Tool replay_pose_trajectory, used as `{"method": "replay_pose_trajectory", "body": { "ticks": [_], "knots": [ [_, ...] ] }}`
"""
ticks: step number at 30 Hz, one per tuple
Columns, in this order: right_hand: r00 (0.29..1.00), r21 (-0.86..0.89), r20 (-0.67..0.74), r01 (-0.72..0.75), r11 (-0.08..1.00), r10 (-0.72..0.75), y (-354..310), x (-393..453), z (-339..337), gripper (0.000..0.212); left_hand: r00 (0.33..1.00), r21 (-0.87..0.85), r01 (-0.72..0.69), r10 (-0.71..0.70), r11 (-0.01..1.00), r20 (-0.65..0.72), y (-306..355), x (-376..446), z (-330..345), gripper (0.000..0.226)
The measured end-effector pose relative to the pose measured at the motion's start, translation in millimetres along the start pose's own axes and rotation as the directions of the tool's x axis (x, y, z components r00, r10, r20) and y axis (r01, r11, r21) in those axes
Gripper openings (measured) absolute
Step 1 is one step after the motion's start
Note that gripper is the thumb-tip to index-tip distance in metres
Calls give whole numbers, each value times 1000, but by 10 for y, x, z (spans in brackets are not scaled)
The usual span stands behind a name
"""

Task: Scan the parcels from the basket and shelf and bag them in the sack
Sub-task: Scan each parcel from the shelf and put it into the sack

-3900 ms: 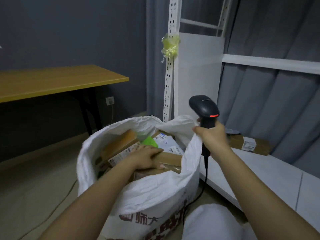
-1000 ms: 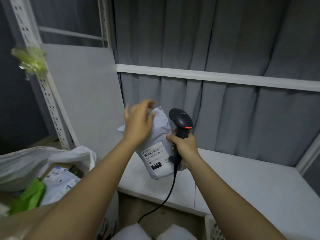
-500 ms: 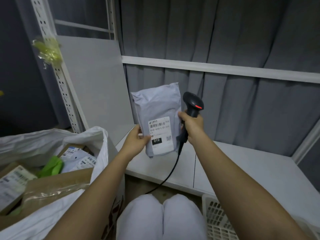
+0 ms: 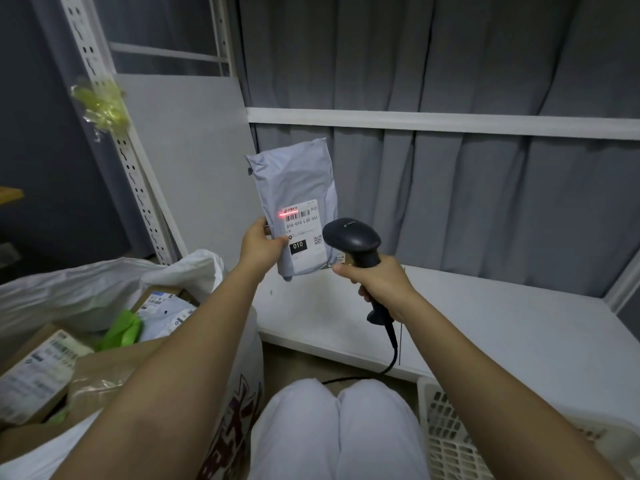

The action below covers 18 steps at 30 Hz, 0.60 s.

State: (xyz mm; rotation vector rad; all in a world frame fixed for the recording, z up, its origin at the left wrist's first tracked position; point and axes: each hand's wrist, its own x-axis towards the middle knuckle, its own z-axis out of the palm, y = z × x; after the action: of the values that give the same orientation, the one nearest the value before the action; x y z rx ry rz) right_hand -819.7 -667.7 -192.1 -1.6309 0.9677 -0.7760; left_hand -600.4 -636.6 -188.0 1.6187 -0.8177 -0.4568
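My left hand (image 4: 260, 244) holds a grey plastic mailer parcel (image 4: 294, 188) upright by its lower left edge, label facing me. A red scan line glows on the label's barcode. Just right of the parcel, my right hand (image 4: 379, 280) grips the handle of a black corded barcode scanner (image 4: 351, 237), its head aimed at the label. The white sack (image 4: 104, 285) stands open at the lower left, holding cardboard boxes, a labelled mailer and a green packet. The white shelf board (image 4: 485, 323) lies beneath my hands. A white plastic basket (image 4: 446, 441) shows at the bottom right.
A white perforated shelf upright (image 4: 114, 140) with yellow tape stands at the left, a grey panel leaning behind it. Grey curtains hang behind the shelf. My knees in white trousers (image 4: 332, 427) are at the bottom centre. The scanner's cable (image 4: 388, 362) runs down off the shelf edge.
My left hand picked up the grey mailer from the shelf and stood it upright. The scanner has dropped from beside the parcel to in front of its label, and a red scan line now shows.
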Motion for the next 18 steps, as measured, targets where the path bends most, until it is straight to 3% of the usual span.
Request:
{"method": "replay_pose_trajectory", "body": {
  "ticks": [8, 13, 18],
  "knots": [
    [999, -23, 47, -22, 999, 24, -90, -37, 38, 23, 1000, 17, -5, 6, 1000, -4, 18, 9, 4, 29],
    [999, -8, -5, -40, 999, 40, -98, -35, 52, 42, 1000, 2, -2, 2, 1000, -8, 16, -3, -22, 30],
    [999, 24, 42, -8, 1000, 7, -177, -69, 90, 21, 999, -54, -27, 25, 998, -35, 57, -49, -140, 31]
  ]
}}
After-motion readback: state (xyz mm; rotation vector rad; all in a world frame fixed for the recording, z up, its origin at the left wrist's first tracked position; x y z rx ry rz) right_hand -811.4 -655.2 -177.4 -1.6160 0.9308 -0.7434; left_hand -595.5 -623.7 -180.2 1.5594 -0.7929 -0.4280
